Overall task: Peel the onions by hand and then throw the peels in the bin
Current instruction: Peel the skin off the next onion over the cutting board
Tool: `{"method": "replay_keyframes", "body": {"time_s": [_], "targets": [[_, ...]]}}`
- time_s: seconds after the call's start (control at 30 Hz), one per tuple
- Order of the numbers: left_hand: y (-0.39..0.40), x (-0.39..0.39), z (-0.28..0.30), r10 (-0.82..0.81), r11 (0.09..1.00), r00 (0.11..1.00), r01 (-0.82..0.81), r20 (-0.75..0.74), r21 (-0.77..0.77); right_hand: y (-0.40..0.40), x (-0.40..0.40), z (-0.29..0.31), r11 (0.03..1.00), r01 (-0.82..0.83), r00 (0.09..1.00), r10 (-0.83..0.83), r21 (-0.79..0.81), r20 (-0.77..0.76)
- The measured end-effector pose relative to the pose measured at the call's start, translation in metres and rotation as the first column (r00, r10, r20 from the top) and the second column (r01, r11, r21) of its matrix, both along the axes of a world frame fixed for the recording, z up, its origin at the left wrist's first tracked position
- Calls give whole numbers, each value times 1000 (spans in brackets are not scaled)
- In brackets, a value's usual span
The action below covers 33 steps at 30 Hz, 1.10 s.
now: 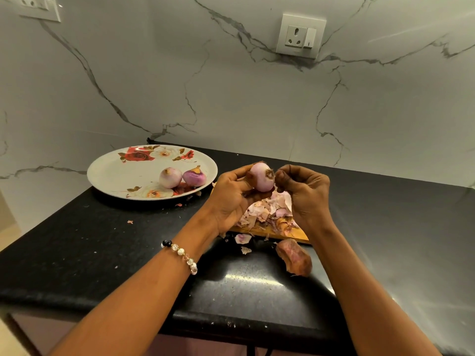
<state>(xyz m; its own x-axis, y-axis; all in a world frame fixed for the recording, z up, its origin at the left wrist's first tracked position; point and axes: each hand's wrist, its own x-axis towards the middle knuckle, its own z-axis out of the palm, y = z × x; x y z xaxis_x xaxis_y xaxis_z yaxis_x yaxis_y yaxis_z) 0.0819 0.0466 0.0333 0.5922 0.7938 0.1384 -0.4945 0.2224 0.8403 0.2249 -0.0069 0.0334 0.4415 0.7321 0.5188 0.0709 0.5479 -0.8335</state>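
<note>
My left hand (232, 199) grips a pale pink onion (261, 176) above the counter, root end turned to the right. My right hand (303, 188) is closed at that root end, fingertips pinching the dry tuft or skin there. Below both hands a heap of pink and brown peels (270, 214) lies on a wooden board (290, 233). Two peeled onions rest on a floral plate (115, 173): a pale one (170, 177) and a purple one (194, 177). No bin is in view.
A large brown piece of onion skin (294, 256) and small peel scraps (243, 238) lie on the black counter (102, 240) in front of the board. The counter's front edge is near my forearms. A marble wall with a socket (299, 35) stands behind.
</note>
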Motion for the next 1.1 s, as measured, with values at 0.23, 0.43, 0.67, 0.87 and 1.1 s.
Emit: {"method": "replay_keyframes", "body": {"time_s": [0.23, 0.43, 0.67, 0.87, 1.1], "targets": [[2, 2, 3, 27, 999, 1000, -27, 9, -25, -1, 11, -1, 997, 15, 989, -4, -70, 151], [4, 1, -1, 48, 999, 999, -48, -23, -7, 0, 5, -3, 997, 44, 900, -15, -58, 436], [8, 1, -7, 210, 972, 962, -185, -173, 146, 2, 11, -8, 986, 114, 912, -56, -121, 407], [7, 0, -8, 292, 937, 924, -225, -247, 267, 0, 11, -6, 978, 196, 848, -130, -76, 514], [3, 4, -10, 262, 942, 937, -197, -230, 270, 1, 0, -11, 920, 383, 744, -359, 80, 564]]}}
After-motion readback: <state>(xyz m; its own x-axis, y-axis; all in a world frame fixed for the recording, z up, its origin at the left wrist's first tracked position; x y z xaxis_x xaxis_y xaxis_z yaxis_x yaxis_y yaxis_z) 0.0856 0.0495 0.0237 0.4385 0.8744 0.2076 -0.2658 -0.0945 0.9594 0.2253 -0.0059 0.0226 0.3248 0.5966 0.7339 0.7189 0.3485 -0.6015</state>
